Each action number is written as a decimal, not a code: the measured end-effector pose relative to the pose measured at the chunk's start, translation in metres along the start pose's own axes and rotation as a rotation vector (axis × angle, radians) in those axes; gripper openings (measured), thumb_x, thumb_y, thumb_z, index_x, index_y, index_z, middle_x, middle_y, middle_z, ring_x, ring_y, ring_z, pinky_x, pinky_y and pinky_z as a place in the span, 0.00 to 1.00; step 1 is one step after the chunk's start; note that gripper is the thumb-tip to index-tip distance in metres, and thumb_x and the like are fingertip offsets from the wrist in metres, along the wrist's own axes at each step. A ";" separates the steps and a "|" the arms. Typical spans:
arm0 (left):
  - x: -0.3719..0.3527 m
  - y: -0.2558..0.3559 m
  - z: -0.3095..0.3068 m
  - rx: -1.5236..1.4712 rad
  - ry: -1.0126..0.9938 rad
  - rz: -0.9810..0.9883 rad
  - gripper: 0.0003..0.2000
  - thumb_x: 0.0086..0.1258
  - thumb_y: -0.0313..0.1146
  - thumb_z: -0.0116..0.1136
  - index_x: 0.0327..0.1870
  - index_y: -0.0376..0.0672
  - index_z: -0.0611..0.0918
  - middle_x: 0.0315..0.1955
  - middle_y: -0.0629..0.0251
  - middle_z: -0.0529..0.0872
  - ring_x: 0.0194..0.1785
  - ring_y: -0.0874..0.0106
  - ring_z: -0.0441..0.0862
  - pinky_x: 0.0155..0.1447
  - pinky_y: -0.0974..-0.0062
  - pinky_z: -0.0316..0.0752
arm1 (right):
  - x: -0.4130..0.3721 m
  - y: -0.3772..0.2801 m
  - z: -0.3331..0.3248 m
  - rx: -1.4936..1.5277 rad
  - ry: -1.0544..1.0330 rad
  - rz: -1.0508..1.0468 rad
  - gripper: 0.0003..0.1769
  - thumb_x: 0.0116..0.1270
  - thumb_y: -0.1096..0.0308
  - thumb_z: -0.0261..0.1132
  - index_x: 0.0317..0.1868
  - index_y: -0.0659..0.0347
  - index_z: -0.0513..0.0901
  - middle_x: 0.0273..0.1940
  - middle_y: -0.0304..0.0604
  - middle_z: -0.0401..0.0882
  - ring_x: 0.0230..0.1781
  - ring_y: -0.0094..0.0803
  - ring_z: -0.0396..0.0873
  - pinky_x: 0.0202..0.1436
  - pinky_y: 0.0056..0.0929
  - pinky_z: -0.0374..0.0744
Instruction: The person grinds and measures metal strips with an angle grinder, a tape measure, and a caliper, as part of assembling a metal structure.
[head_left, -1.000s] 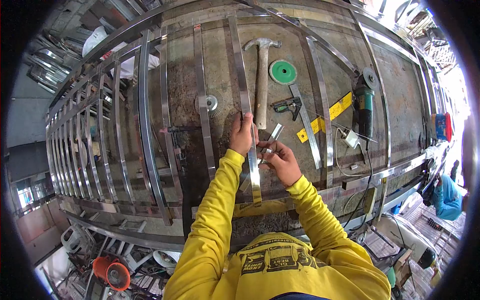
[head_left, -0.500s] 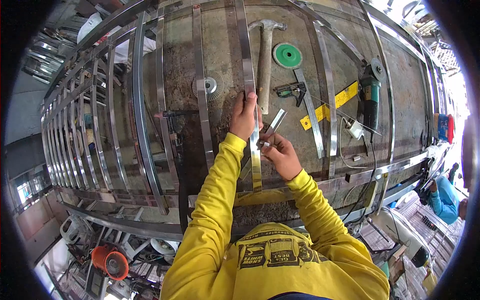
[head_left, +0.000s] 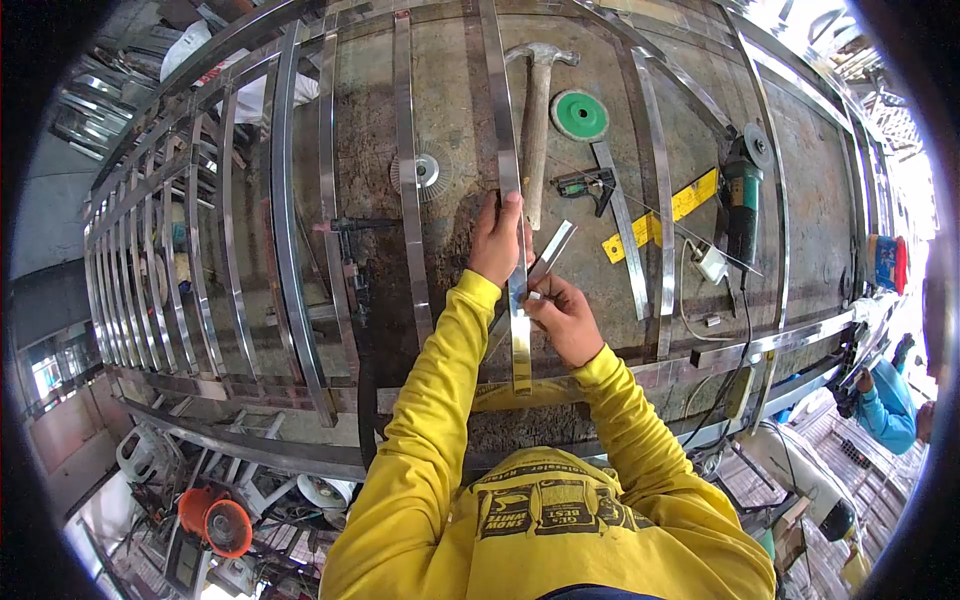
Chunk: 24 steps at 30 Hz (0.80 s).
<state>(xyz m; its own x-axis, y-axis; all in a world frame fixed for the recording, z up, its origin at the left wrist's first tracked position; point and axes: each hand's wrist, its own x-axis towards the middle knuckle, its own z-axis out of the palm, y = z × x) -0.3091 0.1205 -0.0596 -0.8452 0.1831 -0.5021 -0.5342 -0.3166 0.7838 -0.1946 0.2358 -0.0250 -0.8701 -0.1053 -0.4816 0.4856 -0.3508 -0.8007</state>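
**Metal bar held in two hands, with much of the grip out of sight**

A flat metal bar [head_left: 521,350] is gripped by the left hand [head_left: 497,240], the thumb laid over its face; the fingers behind it are mostly hidden. The bar runs across the brown bench top [head_left: 455,95]. Its far end is cut off by the picture's upper edge, so whether it is fixed there cannot be told; its near end is seen just above the lower rail.

At the bar's right edge, a small pale piece [head_left: 533,296] is pinched by the right hand [head_left: 563,322]. Its shape is largely covered by the fingertips, and what it is cannot be made out. A slanted metal strip [head_left: 553,248] is partly hidden behind the bar and the hands.

Beyond the left hand lies a hammer [head_left: 537,140], its claw partly screened by the bar. To its right are seen a green disc [head_left: 594,122], a yellow square [head_left: 692,195] and an angle grinder [head_left: 742,205]. On the left, a wire wheel [head_left: 428,172] is partly covered by another bar. At the right edge, a person in blue [head_left: 890,410] is blurred and distorted.
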 end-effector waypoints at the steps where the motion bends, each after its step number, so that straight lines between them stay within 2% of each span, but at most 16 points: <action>1: -0.001 0.002 0.000 -0.008 -0.004 -0.009 0.21 0.79 0.56 0.55 0.50 0.46 0.74 0.22 0.67 0.74 0.18 0.74 0.71 0.21 0.73 0.70 | 0.001 0.001 -0.002 -0.029 -0.004 -0.001 0.08 0.73 0.70 0.65 0.47 0.65 0.80 0.37 0.31 0.80 0.34 0.16 0.72 0.37 0.20 0.72; 5: -0.004 0.007 0.002 -0.008 -0.009 -0.017 0.21 0.79 0.57 0.55 0.50 0.45 0.74 0.22 0.67 0.74 0.18 0.74 0.71 0.21 0.72 0.70 | 0.002 -0.001 0.001 -0.091 0.002 -0.002 0.08 0.72 0.74 0.62 0.50 0.65 0.78 0.37 0.31 0.76 0.31 0.15 0.69 0.34 0.18 0.68; 12: 0.002 0.001 -0.003 0.017 0.004 -0.011 0.21 0.79 0.56 0.55 0.50 0.46 0.74 0.22 0.67 0.76 0.17 0.72 0.71 0.21 0.70 0.71 | 0.006 0.010 -0.003 -0.095 0.034 0.010 0.09 0.72 0.70 0.64 0.48 0.65 0.82 0.36 0.30 0.79 0.33 0.16 0.72 0.35 0.20 0.72; 13: 0.005 -0.002 -0.005 -0.014 0.019 -0.053 0.20 0.79 0.56 0.55 0.50 0.46 0.75 0.22 0.67 0.76 0.17 0.72 0.72 0.21 0.70 0.71 | 0.004 0.004 0.001 -0.045 0.083 0.069 0.09 0.72 0.70 0.64 0.48 0.65 0.82 0.36 0.32 0.80 0.34 0.17 0.73 0.34 0.20 0.72; 17: 0.008 -0.006 -0.009 -0.014 -0.006 -0.026 0.21 0.77 0.57 0.57 0.49 0.45 0.77 0.21 0.66 0.77 0.17 0.73 0.73 0.22 0.70 0.72 | 0.007 0.011 -0.010 0.026 0.070 0.071 0.07 0.74 0.73 0.61 0.48 0.67 0.78 0.45 0.41 0.83 0.40 0.22 0.81 0.43 0.25 0.83; 18: 0.006 -0.005 -0.007 -0.001 0.013 -0.020 0.21 0.77 0.56 0.57 0.49 0.45 0.77 0.21 0.66 0.77 0.17 0.73 0.73 0.22 0.70 0.72 | 0.007 0.011 -0.013 0.082 0.044 0.041 0.06 0.76 0.74 0.59 0.47 0.68 0.76 0.49 0.44 0.84 0.43 0.27 0.84 0.47 0.29 0.86; 21: 0.009 -0.008 -0.009 0.010 -0.031 0.063 0.21 0.78 0.56 0.57 0.50 0.44 0.78 0.21 0.65 0.79 0.18 0.72 0.76 0.23 0.71 0.74 | 0.007 0.008 -0.025 0.028 0.143 0.053 0.05 0.73 0.76 0.63 0.43 0.66 0.74 0.43 0.47 0.86 0.39 0.30 0.86 0.41 0.28 0.84; 22: 0.011 -0.012 -0.012 0.007 -0.058 0.101 0.21 0.78 0.55 0.56 0.51 0.44 0.78 0.22 0.65 0.80 0.18 0.72 0.77 0.24 0.71 0.75 | 0.006 0.008 -0.031 -0.071 0.182 0.077 0.06 0.71 0.77 0.65 0.41 0.64 0.74 0.38 0.45 0.85 0.35 0.29 0.85 0.39 0.26 0.81; 23: 0.015 -0.019 -0.013 0.031 -0.052 0.132 0.21 0.79 0.55 0.56 0.51 0.43 0.79 0.23 0.62 0.80 0.20 0.69 0.79 0.27 0.68 0.76 | 0.007 0.015 -0.045 -0.280 0.137 0.011 0.07 0.70 0.77 0.67 0.40 0.64 0.75 0.35 0.42 0.83 0.33 0.25 0.82 0.37 0.24 0.79; 24: 0.022 -0.025 -0.013 0.055 -0.046 0.166 0.20 0.79 0.54 0.56 0.51 0.43 0.79 0.24 0.59 0.81 0.22 0.67 0.81 0.30 0.66 0.78 | 0.005 0.014 -0.047 -0.337 0.094 0.043 0.07 0.69 0.76 0.69 0.40 0.65 0.77 0.34 0.40 0.83 0.32 0.24 0.80 0.36 0.24 0.78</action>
<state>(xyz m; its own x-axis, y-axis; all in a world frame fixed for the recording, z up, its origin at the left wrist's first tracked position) -0.3138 0.1201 -0.0946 -0.9211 0.1750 -0.3477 -0.3859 -0.2945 0.8743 -0.1876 0.2743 -0.0556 -0.8445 -0.0221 -0.5352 0.5355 -0.0192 -0.8443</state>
